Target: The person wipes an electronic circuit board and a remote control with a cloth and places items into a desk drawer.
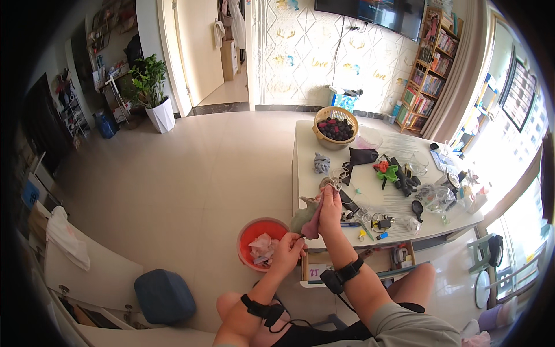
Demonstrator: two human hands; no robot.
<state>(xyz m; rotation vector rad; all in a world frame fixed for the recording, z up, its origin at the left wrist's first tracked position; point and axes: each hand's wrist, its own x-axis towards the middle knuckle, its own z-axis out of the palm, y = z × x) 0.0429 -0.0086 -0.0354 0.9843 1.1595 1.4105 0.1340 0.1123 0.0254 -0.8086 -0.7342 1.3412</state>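
A mauve strip point(314, 223), fabric by its look, hangs from my right hand point(330, 211), whose fingers are closed around its upper part. At its lower end, my left hand point(289, 250) pinches a small dark bit between thumb and finger. Behind the strip is a pale green floppy piece point(305, 213); I cannot tell whether it is joined to the mauve one. A coil of pale cable point(331, 182) shows just beyond my right fingertips, and whether they touch it is unclear. Both hands are above the near left edge of the white table point(305, 149).
Below my left hand stands a red bin point(243, 240) with crumpled wrappers. A drawer point(314, 284) is pulled out under the table. On the tabletop are a basket of dark balls point(334, 143), a black pouch point(363, 156), a black charger point(383, 224) and a clear plastic bag point(435, 195).
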